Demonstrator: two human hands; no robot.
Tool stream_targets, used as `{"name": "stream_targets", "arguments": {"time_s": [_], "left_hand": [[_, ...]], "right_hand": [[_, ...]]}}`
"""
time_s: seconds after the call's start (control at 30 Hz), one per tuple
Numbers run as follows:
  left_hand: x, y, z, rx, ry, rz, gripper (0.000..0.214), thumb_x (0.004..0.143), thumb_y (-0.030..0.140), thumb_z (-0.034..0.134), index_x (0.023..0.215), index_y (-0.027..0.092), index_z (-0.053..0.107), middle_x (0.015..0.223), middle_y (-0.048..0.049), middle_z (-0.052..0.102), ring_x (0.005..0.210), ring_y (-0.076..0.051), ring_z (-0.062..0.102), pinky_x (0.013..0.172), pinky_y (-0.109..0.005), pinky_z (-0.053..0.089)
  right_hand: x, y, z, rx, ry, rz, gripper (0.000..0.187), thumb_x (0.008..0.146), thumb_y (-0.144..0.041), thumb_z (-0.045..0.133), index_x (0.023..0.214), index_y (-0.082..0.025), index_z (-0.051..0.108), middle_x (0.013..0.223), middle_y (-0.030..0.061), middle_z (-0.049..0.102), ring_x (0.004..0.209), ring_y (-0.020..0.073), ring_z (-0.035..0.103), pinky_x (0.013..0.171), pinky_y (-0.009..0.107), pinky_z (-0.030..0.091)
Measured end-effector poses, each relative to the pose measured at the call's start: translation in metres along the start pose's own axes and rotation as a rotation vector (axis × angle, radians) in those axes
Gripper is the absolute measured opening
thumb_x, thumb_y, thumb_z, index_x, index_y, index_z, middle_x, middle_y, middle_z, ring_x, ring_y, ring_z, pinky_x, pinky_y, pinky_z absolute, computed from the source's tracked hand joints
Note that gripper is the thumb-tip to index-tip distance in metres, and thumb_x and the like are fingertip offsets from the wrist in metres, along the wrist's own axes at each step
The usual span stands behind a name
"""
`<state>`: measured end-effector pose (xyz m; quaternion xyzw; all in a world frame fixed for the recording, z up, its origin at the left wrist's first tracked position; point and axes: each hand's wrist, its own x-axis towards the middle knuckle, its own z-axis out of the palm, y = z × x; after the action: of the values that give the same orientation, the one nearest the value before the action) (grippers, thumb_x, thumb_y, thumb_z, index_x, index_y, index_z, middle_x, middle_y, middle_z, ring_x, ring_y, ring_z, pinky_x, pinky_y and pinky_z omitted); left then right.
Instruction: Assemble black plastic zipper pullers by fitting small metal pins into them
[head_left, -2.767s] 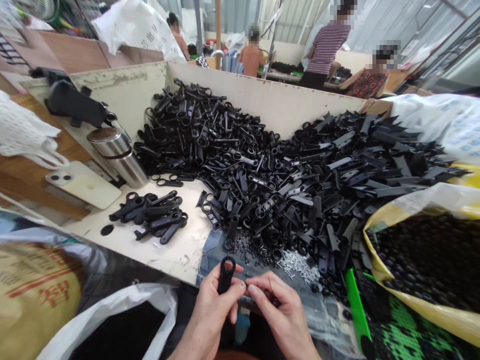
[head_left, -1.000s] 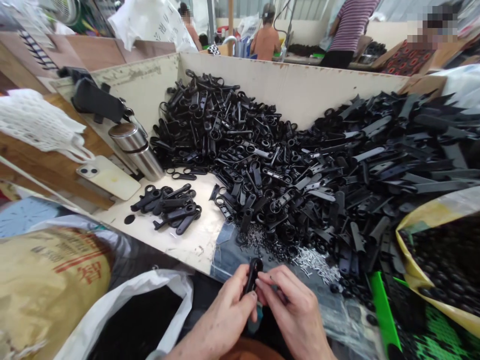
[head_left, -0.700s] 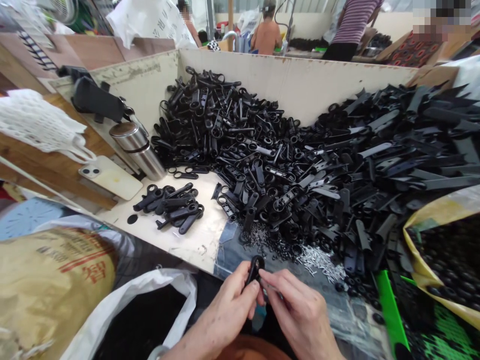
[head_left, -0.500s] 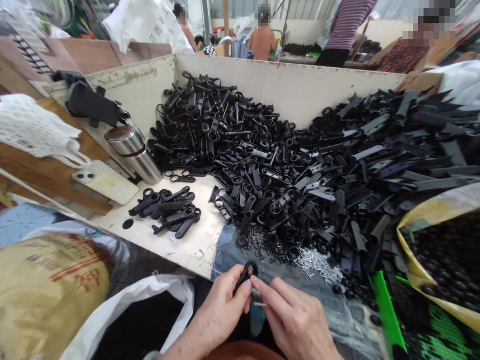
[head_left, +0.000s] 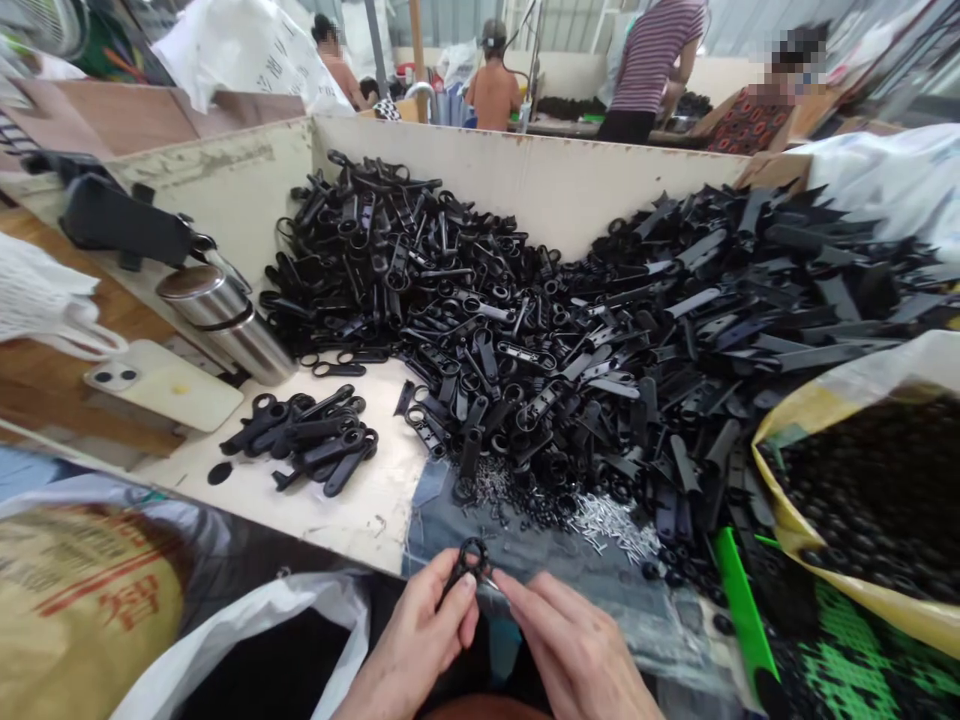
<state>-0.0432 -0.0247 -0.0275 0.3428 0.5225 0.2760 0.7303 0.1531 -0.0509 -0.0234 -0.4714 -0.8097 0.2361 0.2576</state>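
My left hand grips a black plastic pull tab between thumb and fingers, with its ring end upward. My right hand comes in from the right, its pinched fingertips against the ring. A thin metal pin shows there, partly hidden by the fingers. Ahead lies a large heap of black plastic tabs on a cream board. A smaller group of tabs lies to its left. Loose metal pins are scattered on a denim cloth beyond my hands.
A steel flask and a phone lie at the left. A yellow-edged bag of round black parts sits right, a white bag lower left. Several people work in the background.
The tab has turned so its ring end points up, and my right fingertips now meet the ring. The whole view has shifted slightly as my head moved.
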Motion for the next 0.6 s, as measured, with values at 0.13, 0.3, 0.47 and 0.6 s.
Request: {"name": "stream_targets", "arguments": {"time_s": [0.13,0.3,0.47,0.6], "left_hand": [[-0.0010,-0.0033,0.0034,-0.037,0.044,0.014,0.061,0.081,0.073,0.068,0.105,0.019,0.059,0.059,0.0080,0.048,0.050,-0.008,0.029,0.045,-0.020,0.016],[-0.0017,-0.0022,0.0051,-0.090,0.061,0.008,0.059,0.080,0.070,0.071,0.106,0.018,0.061,0.060,0.0070,0.048,0.054,-0.008,0.031,0.048,-0.019,0.017],[-0.0004,-0.0040,0.0059,-0.120,0.062,0.005,0.056,0.081,0.067,0.072,0.108,0.019,0.061,0.060,0.0067,0.049,0.054,-0.008,0.030,0.048,-0.020,0.016],[0.0013,-0.0074,0.0056,-0.132,0.058,0.016,0.056,0.082,0.067,0.072,0.108,0.019,0.060,0.059,0.0073,0.048,0.053,-0.008,0.029,0.047,-0.020,0.015]], "right_hand": [[0.0011,0.0011,0.0089,-0.044,0.009,0.028,0.042,0.104,-0.010,0.036,0.137,-0.022,0.060,0.090,0.0073,0.069,0.076,0.0212,0.070,0.063,0.026,0.058],[0.0020,0.0007,0.0116,0.006,0.006,0.052,0.040,0.105,-0.013,0.038,0.137,-0.022,0.061,0.087,0.0064,0.068,0.075,0.0208,0.070,0.064,0.026,0.058],[0.0027,-0.0007,0.0118,0.068,0.030,0.119,0.040,0.105,-0.015,0.039,0.137,-0.023,0.062,0.089,0.0068,0.069,0.074,0.0195,0.072,0.061,0.024,0.057],[0.0047,-0.0014,0.0107,0.060,-0.046,0.139,0.040,0.104,-0.014,0.039,0.134,-0.022,0.064,0.090,0.0072,0.070,0.073,0.0199,0.073,0.062,0.025,0.058]]}}
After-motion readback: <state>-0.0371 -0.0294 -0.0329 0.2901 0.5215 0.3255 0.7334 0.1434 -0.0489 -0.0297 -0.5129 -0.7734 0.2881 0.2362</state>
